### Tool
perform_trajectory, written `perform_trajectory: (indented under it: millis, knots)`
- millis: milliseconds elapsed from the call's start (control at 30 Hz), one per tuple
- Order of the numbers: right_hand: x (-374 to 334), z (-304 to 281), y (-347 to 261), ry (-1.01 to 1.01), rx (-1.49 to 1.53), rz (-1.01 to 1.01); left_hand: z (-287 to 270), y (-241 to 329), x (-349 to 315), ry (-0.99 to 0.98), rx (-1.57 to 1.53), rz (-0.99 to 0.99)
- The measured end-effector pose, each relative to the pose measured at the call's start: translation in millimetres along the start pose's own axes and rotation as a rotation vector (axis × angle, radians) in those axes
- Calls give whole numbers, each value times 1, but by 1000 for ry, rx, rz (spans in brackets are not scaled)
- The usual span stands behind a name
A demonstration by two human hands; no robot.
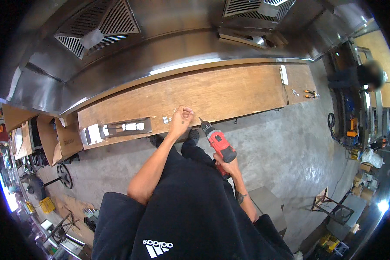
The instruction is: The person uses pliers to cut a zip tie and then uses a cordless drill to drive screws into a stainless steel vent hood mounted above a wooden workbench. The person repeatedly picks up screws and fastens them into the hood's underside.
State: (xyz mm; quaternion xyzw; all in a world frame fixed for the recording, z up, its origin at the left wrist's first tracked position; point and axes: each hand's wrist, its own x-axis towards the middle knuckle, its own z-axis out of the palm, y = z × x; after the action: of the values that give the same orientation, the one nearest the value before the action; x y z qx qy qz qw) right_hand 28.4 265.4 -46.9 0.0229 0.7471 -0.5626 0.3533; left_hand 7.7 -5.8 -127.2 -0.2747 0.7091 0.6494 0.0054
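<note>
My right hand (pixel 228 165) is wrapped round the grip of a red and black cordless drill (pixel 221 145). The drill's bit points away from me, toward the wooden board's near edge. My left hand (pixel 182 120) is over the board (pixel 229 93), its fingers pinched together a little left of the bit's tip. Whatever lies between those fingertips is too small to make out. Beside my left hand, several small whitish pieces (pixel 165 120) lie on the wood. Further left is a long open box (pixel 148 126) with white cylindrical parts (pixel 133 126) in it.
A stainless steel hood (pixel 182 47) with slatted filters rises behind the board. Pliers (pixel 311 94) and a white strip (pixel 283 75) with a cable lie at the board's right end. Cardboard boxes (pixel 65 141) stand at left. Another person (pixel 355 77) is at far right.
</note>
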Motion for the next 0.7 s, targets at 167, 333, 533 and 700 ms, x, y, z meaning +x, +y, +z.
perform_trajectory:
  millis: [167,333,533,700]
  knots:
    - [7,2,-13,-63,3,-33,-2,16,-12,-95,-487,-58]
    - [10,3,-14,-75,8,-50,-6,25,-15,-147,-570,-92]
    - [6,2,-22,-90,21,-58,-7,25,-13,-192,-687,-120]
    - [4,2,-28,-100,74,-55,-9,26,-12,-241,-798,-154]
